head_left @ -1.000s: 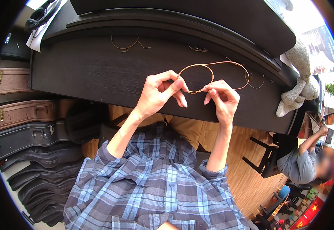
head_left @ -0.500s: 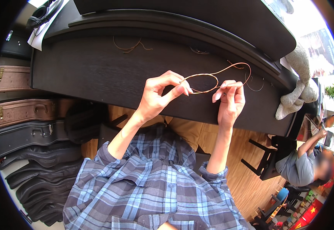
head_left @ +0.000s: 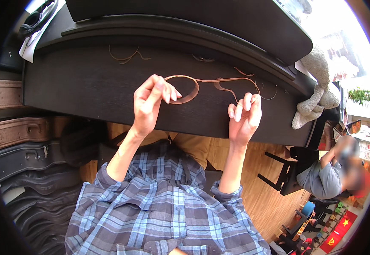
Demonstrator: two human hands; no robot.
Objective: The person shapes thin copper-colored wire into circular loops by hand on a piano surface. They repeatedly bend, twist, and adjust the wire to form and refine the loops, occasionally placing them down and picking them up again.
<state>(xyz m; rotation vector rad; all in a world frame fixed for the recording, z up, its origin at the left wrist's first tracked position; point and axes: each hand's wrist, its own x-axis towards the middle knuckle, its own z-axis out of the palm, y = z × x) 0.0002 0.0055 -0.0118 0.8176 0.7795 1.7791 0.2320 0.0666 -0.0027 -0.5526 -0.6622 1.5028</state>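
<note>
A thin copper-coloured guitar string (head_left: 198, 88) hangs in loops between my two hands, over a black ledge (head_left: 87, 87). My left hand (head_left: 146, 106) pinches one side of a round coil, its fingers closed. From that coil a strand runs across to my right hand (head_left: 245, 121), where thumb and forefinger pinch it and the other fingers curl loosely. Another stretch of the string, blurred by motion, dangles close to the right fingertips. On the ledge beyond lie a loose brownish string (head_left: 127, 58), a small pale coil (head_left: 203, 58) and a short copper-coloured piece (head_left: 243, 72).
Instrument cases, brown (head_left: 19, 132) and black (head_left: 27, 158), are stacked at the left. Headphones (head_left: 31, 24) rest at the far left corner. A grey plush toy (head_left: 317, 100) sits at the ledge's right end. Further right are a black stool (head_left: 274, 174) and a seated person (head_left: 321, 179).
My hands have moved a little further apart, the left one going left. The string's loops have shifted, and part of it now swings near my right hand. The whole view has shifted slightly.
</note>
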